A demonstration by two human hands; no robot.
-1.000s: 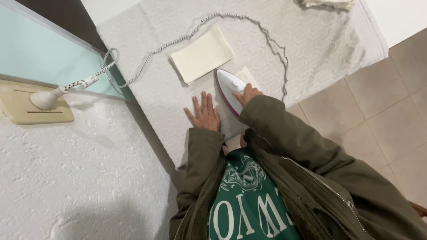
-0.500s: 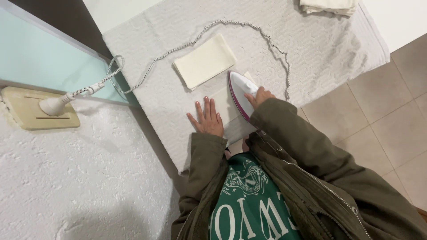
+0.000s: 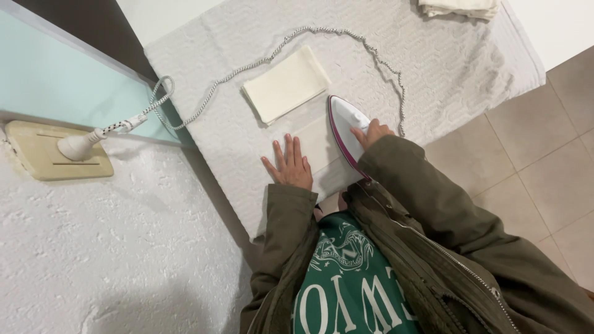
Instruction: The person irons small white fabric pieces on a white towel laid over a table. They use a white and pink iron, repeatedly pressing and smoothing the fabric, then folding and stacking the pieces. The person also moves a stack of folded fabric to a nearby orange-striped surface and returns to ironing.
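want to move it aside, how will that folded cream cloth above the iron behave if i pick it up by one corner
The folded cream cloth looks thin and soft, so it would probably flop and unfold. It seems light for its size. Pushed flat, it may drag on the textured grey cover rather than glide.

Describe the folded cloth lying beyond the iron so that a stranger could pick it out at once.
Start at the grey-white padded ironing surface. Just past the tip of the white iron lies a cream folded cloth, ringed by the braided cord. It lies alone, apart from the pile at the far edge.
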